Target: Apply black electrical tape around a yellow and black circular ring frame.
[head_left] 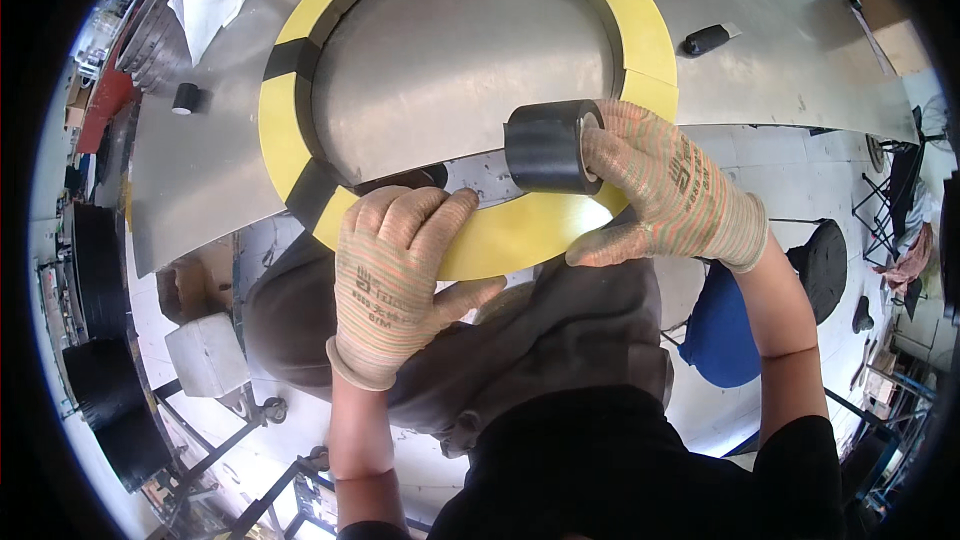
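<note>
Right gloved hand [680,185]: fingers hooked on the core end of a wide black tape roll [543,147], thumb apart below. Yellow ring [530,230] with black bands runs beneath roll and between both hands. Left gloved hand [390,275]: fingers laid across ring, thumb spread; cannot tell if clamping. Sheet-metal tabletop [460,60] beyond grip.

Bright, cool light is spread across the metal tabletop [455,60], where soft glare is thrown back in streaks; a sharp highlight is caught on the yellow ring [520,235], just beside the right hand [670,180]. Detail is swallowed in the black shirt [590,475]. Edges are bowed, corners blacked out, rim clutter blurred.
</note>
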Tool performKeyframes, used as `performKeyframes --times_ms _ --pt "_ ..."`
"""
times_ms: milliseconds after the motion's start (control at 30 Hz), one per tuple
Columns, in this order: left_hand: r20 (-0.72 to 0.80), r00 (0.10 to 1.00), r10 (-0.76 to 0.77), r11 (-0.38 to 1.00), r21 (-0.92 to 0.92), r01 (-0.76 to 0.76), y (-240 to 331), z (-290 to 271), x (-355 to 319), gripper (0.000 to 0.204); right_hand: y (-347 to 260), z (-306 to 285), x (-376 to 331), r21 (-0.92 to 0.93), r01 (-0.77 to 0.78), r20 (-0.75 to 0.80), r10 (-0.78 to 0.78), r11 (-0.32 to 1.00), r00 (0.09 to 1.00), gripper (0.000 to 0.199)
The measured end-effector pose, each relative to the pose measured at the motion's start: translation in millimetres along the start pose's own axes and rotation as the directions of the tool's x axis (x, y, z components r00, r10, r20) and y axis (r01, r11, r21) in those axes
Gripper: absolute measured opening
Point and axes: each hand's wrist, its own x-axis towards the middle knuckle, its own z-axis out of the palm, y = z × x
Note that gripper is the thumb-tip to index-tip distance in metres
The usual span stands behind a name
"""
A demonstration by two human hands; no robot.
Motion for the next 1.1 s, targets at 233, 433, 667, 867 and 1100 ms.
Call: performKeyframes --times_ms 233,433,667,867,1100 --pt "0.026 1.0 -0.012 0.999 -0.043 0.013 -3.7 3.2 -1.7 0.076 7.8 4.5 6.1 0.085 0.023 0.0 -0.023 0.996 1.0 0.068" --pt "-0.282 0.944 -0.168 0.872 -0.489 0.009 18.8 -12.5 6.3 0.089 -24.4 -12.3 6.7 0.016 0.215 -0.091 -0.212 0.977 0.973 0.046" --pt "-0.314 0.933 -0.176 0.704 -0.703 -0.105 66.8 -12.5 -6.5 0.045 -86.9 -13.0 -22.7 0.035 -0.015 -0.113 0.019 0.999 0.993 0.033" --pt "-0.407 0.904 -0.132 0.899 -0.434 -0.064 81.9 -6.4 -20.5 0.028 -87.6 -2.8 -36.7 0.161 -0.048 -0.133 0.07 0.986 0.989 0.048" --pt "-0.307 0.928 -0.21 0.708 -0.702 -0.072 91.5 -7.2 -18.8 0.031 -86.3 4.2 -45.7 0.251 -0.108 -0.184 0.158 0.962 0.97 0.042"
